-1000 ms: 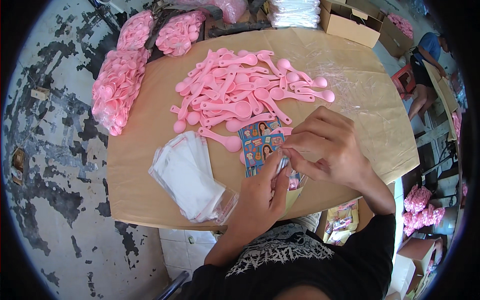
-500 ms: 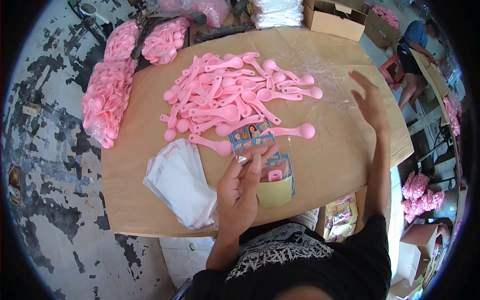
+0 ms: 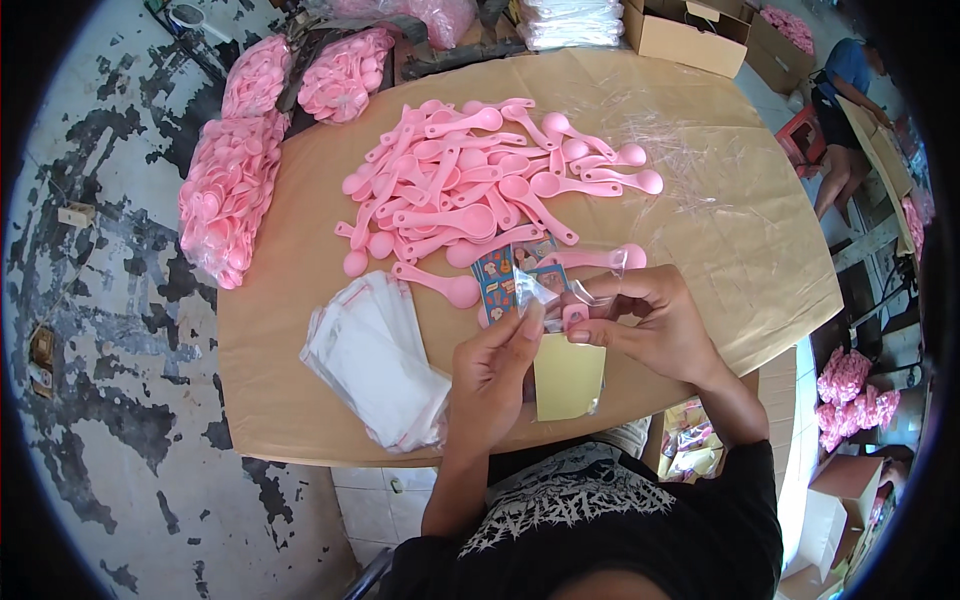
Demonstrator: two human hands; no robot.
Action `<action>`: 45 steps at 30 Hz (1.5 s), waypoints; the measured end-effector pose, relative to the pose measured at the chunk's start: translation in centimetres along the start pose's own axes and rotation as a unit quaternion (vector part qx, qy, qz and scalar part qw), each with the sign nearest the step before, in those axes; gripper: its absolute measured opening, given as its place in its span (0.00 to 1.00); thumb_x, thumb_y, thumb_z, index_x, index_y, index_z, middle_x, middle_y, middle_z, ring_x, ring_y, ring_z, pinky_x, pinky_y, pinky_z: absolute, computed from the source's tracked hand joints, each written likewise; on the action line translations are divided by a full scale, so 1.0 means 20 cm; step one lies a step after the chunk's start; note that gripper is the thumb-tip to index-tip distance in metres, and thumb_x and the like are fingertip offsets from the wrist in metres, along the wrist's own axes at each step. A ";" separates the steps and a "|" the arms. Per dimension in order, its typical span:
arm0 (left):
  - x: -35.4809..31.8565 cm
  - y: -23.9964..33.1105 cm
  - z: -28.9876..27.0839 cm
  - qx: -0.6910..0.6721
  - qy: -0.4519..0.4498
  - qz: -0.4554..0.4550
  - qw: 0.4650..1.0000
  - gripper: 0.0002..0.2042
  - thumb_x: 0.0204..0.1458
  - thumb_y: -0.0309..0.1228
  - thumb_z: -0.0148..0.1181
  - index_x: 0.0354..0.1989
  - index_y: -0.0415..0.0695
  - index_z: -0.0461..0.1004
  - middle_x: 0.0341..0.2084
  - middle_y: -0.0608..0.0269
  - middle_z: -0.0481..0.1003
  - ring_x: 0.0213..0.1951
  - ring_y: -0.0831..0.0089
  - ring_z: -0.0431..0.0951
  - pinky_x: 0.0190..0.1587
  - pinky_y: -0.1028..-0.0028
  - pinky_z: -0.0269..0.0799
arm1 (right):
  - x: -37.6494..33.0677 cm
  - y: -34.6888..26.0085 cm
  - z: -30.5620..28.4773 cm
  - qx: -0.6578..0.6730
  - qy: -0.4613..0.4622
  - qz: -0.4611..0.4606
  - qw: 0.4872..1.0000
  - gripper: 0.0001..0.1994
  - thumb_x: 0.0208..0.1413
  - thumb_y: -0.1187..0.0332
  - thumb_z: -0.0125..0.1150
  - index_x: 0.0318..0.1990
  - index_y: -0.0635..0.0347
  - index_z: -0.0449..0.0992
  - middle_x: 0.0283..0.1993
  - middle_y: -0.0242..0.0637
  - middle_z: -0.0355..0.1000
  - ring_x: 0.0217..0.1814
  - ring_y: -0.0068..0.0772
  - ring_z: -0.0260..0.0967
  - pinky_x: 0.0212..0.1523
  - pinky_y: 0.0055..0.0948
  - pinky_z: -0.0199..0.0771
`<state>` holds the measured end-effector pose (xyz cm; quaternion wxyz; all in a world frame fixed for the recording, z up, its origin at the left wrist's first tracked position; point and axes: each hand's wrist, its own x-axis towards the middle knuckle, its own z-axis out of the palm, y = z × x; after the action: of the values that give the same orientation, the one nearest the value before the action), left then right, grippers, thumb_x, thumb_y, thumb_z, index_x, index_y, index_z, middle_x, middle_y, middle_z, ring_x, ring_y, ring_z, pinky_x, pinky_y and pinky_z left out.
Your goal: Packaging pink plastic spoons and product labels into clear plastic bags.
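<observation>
I see the left hand (image 3: 492, 372) and right hand (image 3: 655, 325) at centre, both pinching a clear bag (image 3: 536, 289), apparently by its mouth. Spoons (image 3: 470, 180) lie heaped at upper centre.

A flaking wall (image 3: 130, 330) stands at left, a red stool (image 3: 800, 138) and a person in blue (image 3: 846, 72) at upper right.

Blue cards (image 3: 494, 291) partly behind the hands (image 3: 655, 325)

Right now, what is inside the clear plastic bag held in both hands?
Inside the clear plastic bag, a pale yellow rectangular card and the holed end of a pink plastic handle show. The card hides whatever lies behind it.
</observation>
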<state>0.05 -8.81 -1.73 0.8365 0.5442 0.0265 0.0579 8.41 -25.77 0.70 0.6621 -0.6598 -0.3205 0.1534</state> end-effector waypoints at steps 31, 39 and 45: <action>0.00 -0.06 -0.11 0.241 -0.065 0.114 0.962 0.04 0.60 0.20 0.48 0.39 0.35 0.69 0.27 0.65 0.76 0.29 0.86 0.73 0.32 0.83 0.68 | 0.01 0.11 -0.17 -0.157 -0.055 -0.190 0.968 0.14 0.39 0.84 0.56 0.31 0.57 0.82 0.28 0.32 0.79 0.31 0.31 0.73 0.40 0.30 0.69; 0.00 -0.10 -0.01 0.098 -0.011 0.090 0.991 0.11 0.53 0.17 0.60 0.36 0.37 0.62 0.37 0.53 0.78 0.36 0.81 0.77 0.34 0.82 0.76 | -0.04 0.05 -0.19 -0.175 0.040 -0.108 0.978 0.15 0.44 0.82 0.60 0.42 0.60 0.77 0.40 0.36 0.77 0.34 0.31 0.74 0.36 0.29 0.74; -0.17 0.04 -0.03 0.161 -0.074 0.083 0.981 0.17 0.53 0.20 0.61 0.50 0.37 0.64 0.56 0.43 0.69 0.52 0.64 0.75 0.54 0.65 0.73 | -0.14 -0.08 -0.19 -0.230 -0.038 -0.007 0.972 0.18 0.48 0.77 0.67 0.49 0.64 0.73 0.45 0.40 0.76 0.39 0.28 0.76 0.39 0.26 0.77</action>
<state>-3.40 -8.41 -1.23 0.7302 0.6745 -0.0720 0.0815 8.31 -30.58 1.84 0.4806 -0.7860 -0.3771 0.0955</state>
